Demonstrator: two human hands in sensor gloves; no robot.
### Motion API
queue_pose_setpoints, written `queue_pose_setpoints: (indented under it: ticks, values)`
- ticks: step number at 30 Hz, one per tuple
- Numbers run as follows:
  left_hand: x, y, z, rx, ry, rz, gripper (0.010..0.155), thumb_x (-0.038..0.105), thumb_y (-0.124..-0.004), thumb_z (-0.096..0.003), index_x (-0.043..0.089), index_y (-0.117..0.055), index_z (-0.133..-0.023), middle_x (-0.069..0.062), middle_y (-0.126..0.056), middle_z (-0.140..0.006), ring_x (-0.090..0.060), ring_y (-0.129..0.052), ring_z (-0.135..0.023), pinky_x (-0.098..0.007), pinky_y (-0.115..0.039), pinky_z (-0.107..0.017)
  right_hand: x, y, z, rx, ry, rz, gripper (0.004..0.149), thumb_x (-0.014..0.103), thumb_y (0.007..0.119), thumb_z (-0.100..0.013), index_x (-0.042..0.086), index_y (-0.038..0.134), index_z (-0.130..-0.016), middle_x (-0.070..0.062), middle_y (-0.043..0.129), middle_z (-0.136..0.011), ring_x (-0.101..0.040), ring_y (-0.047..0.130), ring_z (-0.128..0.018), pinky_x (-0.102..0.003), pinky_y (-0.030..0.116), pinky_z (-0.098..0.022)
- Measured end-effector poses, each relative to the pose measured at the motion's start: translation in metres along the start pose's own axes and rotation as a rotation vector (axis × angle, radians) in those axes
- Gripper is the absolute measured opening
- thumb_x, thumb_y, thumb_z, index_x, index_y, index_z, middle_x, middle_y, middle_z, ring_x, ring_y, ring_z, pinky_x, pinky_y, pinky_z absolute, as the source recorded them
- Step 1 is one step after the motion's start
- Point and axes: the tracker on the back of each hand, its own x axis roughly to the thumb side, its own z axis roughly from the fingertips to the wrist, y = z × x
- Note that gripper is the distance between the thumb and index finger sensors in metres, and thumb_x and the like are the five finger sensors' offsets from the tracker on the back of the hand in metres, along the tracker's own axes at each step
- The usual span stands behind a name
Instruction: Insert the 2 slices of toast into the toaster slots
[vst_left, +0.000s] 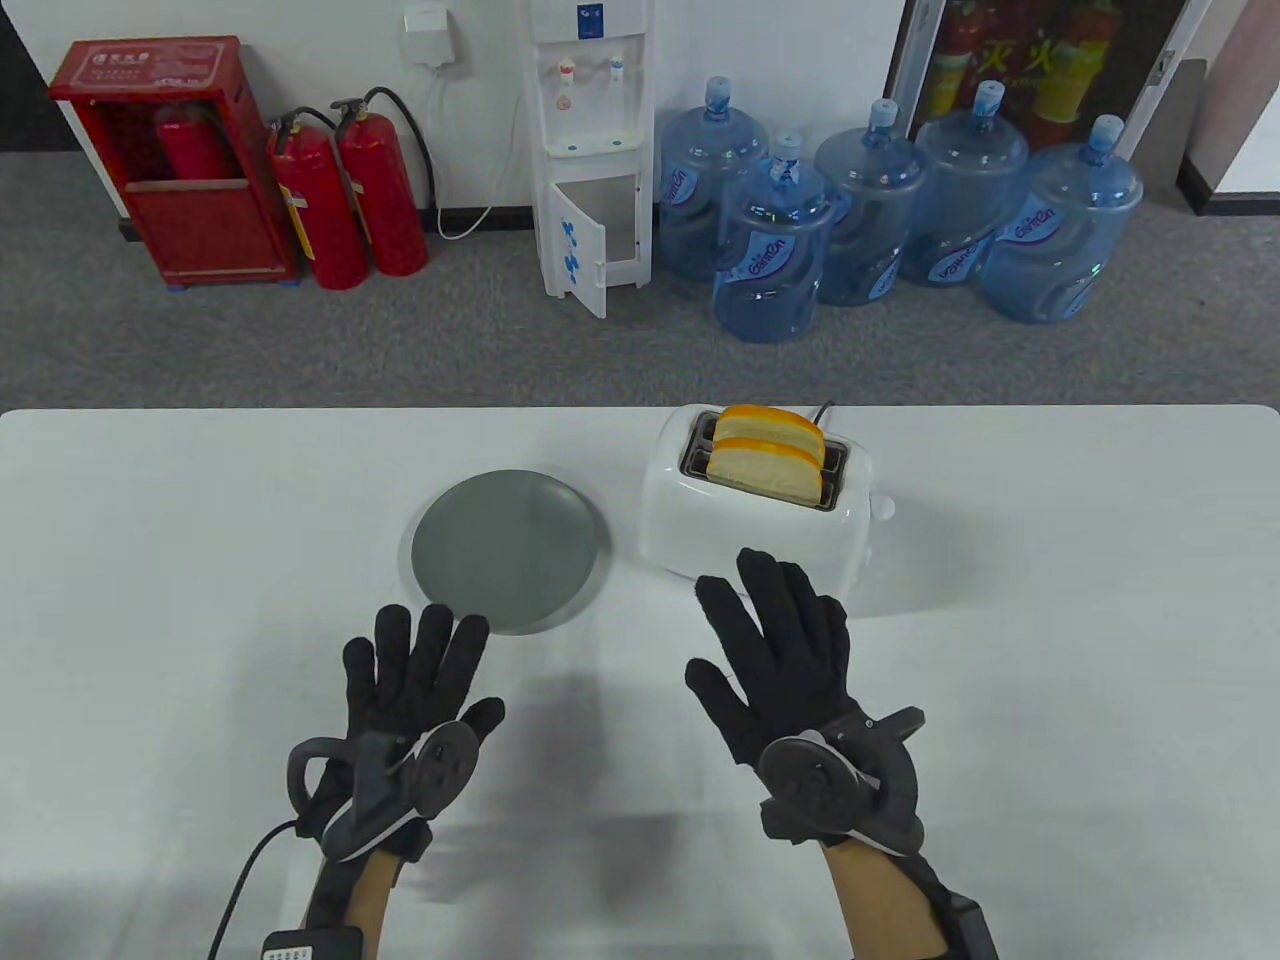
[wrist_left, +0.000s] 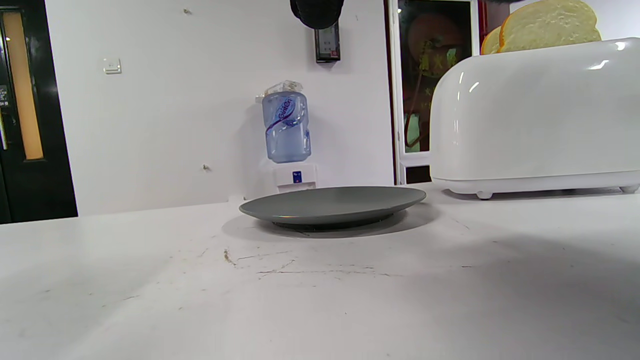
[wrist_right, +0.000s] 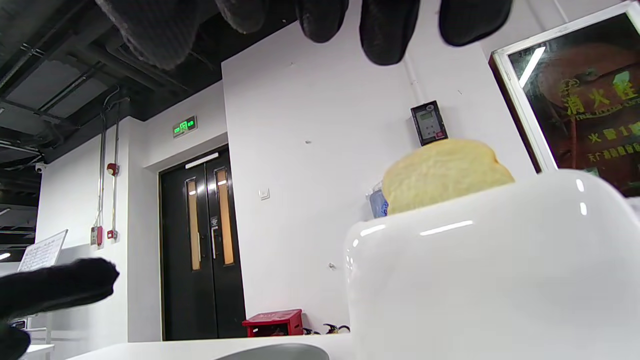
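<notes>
Both slices of toast (vst_left: 768, 455) are seated upright in the slots of the white toaster (vst_left: 745, 525), one behind the other, tops sticking out above the rim. The right hand (vst_left: 790, 660) is held just in front of the toaster's near wall, fingers straight and spread, nothing held; whether the fingertips touch the toaster cannot be told. The left hand (vst_left: 420, 680) is laid flat with fingers extended and empty, its fingertips at the near rim of the grey plate (vst_left: 505, 550), which is seen bare and just left of the toaster.
</notes>
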Motion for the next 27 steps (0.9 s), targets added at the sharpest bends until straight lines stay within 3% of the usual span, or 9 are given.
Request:
queue_pose_setpoints:
  ticks: [18, 27]
  values:
    - [0.000, 0.000, 0.000, 0.001, 0.007, -0.001, 0.073, 0.063, -0.051, -0.0544, 0.040, -0.024, -0.118, -0.001, -0.029, -0.127, -0.039, -0.022, -0.118, -0.055, -0.028, -0.083, -0.015, 0.033, 0.021, 0.083, 0.047, -0.023, 0.068, 0.057, 0.059, -0.069, 0.033, 0.027, -0.124, -0.014, 0.025, -0.132, -0.048, 0.044, -0.117, -0.073, 0.044, -0.078]
    - [-0.005, 0.000, 0.001, 0.009, 0.025, 0.021, 0.072, 0.063, -0.050, -0.0543, 0.040, -0.024, -0.118, -0.002, -0.028, -0.127, -0.039, -0.020, -0.117, -0.055, -0.027, -0.083, -0.018, 0.055, 0.027, 0.225, 0.039, 0.032, 0.070, 0.060, 0.054, -0.069, 0.033, 0.022, -0.125, -0.012, 0.019, -0.133, -0.050, 0.035, -0.118, -0.076, 0.038, -0.077]
